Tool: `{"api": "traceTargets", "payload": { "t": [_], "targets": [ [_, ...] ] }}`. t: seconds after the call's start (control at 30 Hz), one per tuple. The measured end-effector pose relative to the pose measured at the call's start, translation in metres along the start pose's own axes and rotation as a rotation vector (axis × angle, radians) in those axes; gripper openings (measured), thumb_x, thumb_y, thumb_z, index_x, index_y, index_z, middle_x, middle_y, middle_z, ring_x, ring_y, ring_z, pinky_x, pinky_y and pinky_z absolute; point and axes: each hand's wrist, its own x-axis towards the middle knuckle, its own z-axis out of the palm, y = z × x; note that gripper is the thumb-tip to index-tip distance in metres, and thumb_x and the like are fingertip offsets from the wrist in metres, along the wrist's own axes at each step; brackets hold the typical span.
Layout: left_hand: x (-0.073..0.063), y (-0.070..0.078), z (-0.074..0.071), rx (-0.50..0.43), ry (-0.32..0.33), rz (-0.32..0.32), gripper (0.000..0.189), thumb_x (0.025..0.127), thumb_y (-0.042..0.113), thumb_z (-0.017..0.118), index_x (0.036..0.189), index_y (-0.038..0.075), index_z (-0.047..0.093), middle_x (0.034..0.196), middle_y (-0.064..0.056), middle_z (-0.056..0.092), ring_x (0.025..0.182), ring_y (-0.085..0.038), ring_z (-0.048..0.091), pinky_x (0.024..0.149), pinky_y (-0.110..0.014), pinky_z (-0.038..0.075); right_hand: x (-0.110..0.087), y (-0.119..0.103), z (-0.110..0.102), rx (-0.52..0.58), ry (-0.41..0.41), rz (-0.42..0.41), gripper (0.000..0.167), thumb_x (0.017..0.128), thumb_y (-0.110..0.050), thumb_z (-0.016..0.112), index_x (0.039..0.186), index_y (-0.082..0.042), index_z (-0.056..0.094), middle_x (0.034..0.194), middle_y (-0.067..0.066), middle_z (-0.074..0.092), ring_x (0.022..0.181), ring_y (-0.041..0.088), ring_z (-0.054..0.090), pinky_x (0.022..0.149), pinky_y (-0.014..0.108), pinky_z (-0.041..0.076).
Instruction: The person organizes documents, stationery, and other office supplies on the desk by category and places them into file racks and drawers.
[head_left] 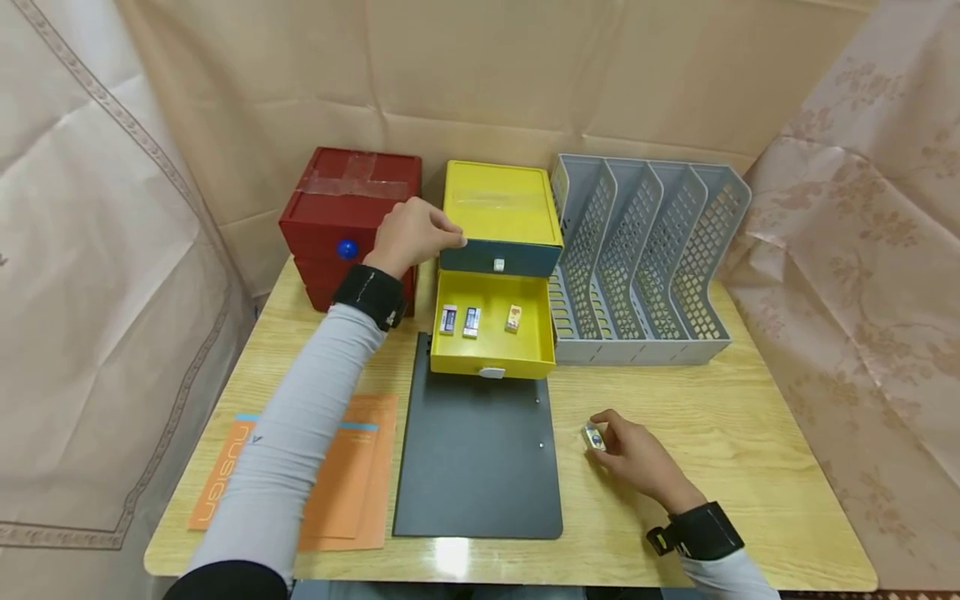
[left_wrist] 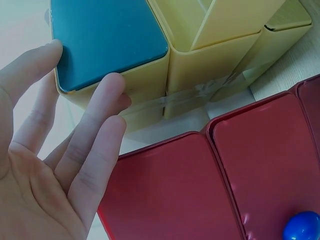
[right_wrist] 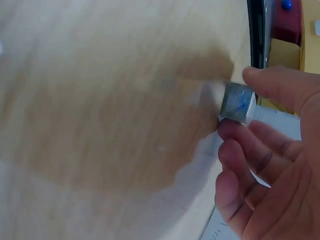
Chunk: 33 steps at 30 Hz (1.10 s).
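My right hand (head_left: 637,458) pinches a small wrapped eraser (head_left: 593,437) between thumb and fingertips, low over the table right of the dark clipboard. In the right wrist view, the eraser (right_wrist: 237,103) shows a silvery end with a blue mark. My left hand (head_left: 417,235) is at the upper left corner of the yellow drawer cabinet (head_left: 502,200). Its fingers are loosely extended around the edge of the teal drawer front (left_wrist: 110,40), holding nothing. Below, the yellow drawer (head_left: 491,362) is pulled out, with three small erasers (head_left: 471,322) lying inside.
A red drawer cabinet (head_left: 352,208) with a blue knob stands left of the yellow one. On the right is a grey file rack (head_left: 637,350). The dark clipboard (head_left: 480,467) lies under the pulled-out drawer, and orange notebooks (head_left: 348,492) lie beneath my left forearm.
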Motion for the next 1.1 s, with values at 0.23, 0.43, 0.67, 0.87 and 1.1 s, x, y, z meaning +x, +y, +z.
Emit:
{"api": "traceTargets", "payload": {
  "t": [0.23,0.43,0.67,0.87,1.1],
  "targets": [
    [-0.002,0.0,-0.002,-0.013,0.003,0.005,0.029,0.089,0.047,0.076,0.105,0.023,0.081,0.097,0.0,0.073,0.078,-0.021,0.066,0.069,-0.037,0.051,-0.003,-0.005,0.0,0.03,-0.077,-0.047,0.053,0.081,-0.021,0.085,0.127,-0.006,0.064,0.083,-0.007,0.059,0.073,0.008,0.053,0.064,0.023,0.046],
    [-0.002,-0.001,-0.002,-0.007,-0.003,-0.007,0.029,0.089,0.047,0.076,0.104,0.023,0.081,0.098,0.0,0.074,0.078,-0.021,0.068,0.069,-0.037,0.051,-0.006,-0.008,-0.002,-0.022,-0.078,-0.082,0.042,0.08,-0.021,0.087,0.116,-0.009,0.069,0.092,-0.007,0.061,0.082,0.009,0.055,0.071,0.024,0.048],
    [-0.003,0.001,-0.002,-0.003,-0.002,-0.006,0.029,0.089,0.048,0.076,0.104,0.023,0.081,0.097,0.0,0.074,0.077,-0.021,0.069,0.069,-0.037,0.052,0.001,-0.025,-0.023,-0.067,-0.034,-0.134,0.044,0.084,-0.027,0.084,0.121,-0.008,0.07,0.102,-0.006,0.064,0.083,0.011,0.059,0.068,0.024,0.049],
    [-0.002,0.0,-0.003,-0.004,-0.007,0.005,0.028,0.089,0.046,0.076,0.104,0.022,0.081,0.094,0.0,0.074,0.078,-0.024,0.071,0.068,-0.037,0.052,0.028,-0.044,-0.058,-0.065,0.065,-0.19,0.05,0.087,-0.033,0.082,0.128,-0.008,0.068,0.109,0.001,0.068,0.082,0.015,0.059,0.066,0.027,0.048],
    [-0.002,0.002,-0.003,0.007,-0.012,0.0,0.029,0.089,0.047,0.075,0.105,0.023,0.081,0.094,0.001,0.074,0.075,-0.021,0.069,0.067,-0.036,0.052,0.08,-0.086,-0.092,-0.058,0.15,-0.285,0.051,0.09,-0.033,0.079,0.132,-0.008,0.066,0.115,0.008,0.067,0.085,0.02,0.06,0.068,0.034,0.049]
  ]
}}
